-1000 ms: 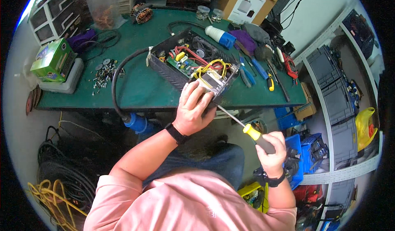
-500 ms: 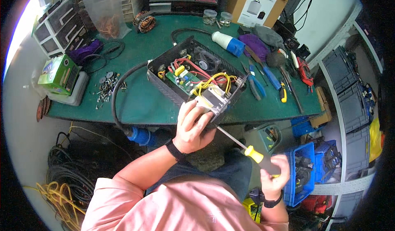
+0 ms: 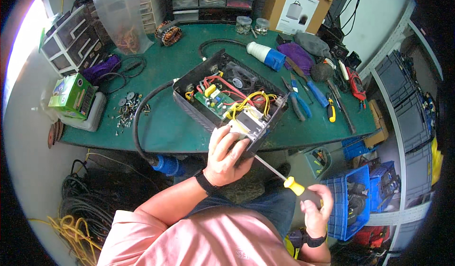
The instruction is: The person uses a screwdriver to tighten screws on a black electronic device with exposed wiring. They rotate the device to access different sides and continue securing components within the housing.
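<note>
Head view: screwdriver (image 3: 294,185) between right fingers (image 3: 323,192), box (image 3: 195,110) against left fingers (image 3: 221,144).

Green workbench (image 3: 166,60); pale wall (image 3: 374,19), light metal shelving (image 3: 403,213) at right; bright glare (image 3: 23,43) far left

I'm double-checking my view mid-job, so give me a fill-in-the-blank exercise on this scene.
The right hand holds a yellow-handled ____.
The left hand touches the near end of the open case, whose walls are ____.
The workbench top is ____.
The loose screws lie to the ____ of the case.

Missing words: screwdriver; black; green; left.
</note>
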`<state>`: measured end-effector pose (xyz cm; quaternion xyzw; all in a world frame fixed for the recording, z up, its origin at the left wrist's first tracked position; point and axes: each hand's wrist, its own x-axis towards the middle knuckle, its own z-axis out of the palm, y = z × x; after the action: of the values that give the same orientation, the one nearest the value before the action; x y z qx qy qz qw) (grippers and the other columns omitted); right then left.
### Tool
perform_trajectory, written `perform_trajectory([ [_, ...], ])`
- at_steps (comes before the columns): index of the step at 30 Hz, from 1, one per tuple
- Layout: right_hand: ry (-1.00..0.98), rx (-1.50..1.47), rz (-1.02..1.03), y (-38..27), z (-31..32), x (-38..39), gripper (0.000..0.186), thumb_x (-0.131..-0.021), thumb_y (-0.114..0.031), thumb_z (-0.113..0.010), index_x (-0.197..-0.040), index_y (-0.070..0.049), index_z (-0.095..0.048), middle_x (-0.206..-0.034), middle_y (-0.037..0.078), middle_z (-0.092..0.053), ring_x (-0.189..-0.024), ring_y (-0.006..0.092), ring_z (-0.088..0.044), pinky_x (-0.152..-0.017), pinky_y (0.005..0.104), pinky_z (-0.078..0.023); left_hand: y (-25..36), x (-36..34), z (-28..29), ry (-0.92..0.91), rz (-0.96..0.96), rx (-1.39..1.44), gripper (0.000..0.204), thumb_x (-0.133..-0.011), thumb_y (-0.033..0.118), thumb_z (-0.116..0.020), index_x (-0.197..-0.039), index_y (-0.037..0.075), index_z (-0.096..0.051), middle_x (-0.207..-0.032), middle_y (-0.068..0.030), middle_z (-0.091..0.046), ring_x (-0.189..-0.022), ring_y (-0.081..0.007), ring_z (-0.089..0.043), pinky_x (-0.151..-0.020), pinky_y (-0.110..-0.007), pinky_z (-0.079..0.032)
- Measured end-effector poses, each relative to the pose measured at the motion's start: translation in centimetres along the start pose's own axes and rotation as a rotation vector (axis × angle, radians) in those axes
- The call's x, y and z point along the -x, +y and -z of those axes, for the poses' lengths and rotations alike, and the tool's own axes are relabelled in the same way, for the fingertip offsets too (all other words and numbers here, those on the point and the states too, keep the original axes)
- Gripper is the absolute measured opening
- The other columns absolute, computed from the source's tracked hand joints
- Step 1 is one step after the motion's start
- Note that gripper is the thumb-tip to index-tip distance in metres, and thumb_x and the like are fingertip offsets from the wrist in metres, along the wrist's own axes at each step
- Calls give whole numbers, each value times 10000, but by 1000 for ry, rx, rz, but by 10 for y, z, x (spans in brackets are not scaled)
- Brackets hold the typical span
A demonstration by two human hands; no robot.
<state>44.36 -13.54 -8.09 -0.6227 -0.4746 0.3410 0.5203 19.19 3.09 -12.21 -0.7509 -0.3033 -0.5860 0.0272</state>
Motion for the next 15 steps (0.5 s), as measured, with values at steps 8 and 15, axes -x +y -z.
perform_trajectory([
  [8, -72, -308, -172, -13, -9, -7, 595, -900, -462, -654, -1246, -7, -491, -756, 68, -597, -587, 99, -546, -490, 230, -424, 1, 1, 1, -16, 0, -24, 481, -627, 142, -776, -1068, 20, -627, -1104, -182, -549, -1068, -417, -520, -909, -547, -444],
  [15, 62, 96, 342, 28, 4, -6, 398, -887, -292, -662, -1142, -12, -536, -970, 85, -546, -542, 109, -510, -450, 229, -386, 2, -2, 3, -40, 12, -18, 479, -623, 142, -775, -1061, 20, -624, -1078, -181, -547, -1037, -425, -528, -860, -529, -453],
])
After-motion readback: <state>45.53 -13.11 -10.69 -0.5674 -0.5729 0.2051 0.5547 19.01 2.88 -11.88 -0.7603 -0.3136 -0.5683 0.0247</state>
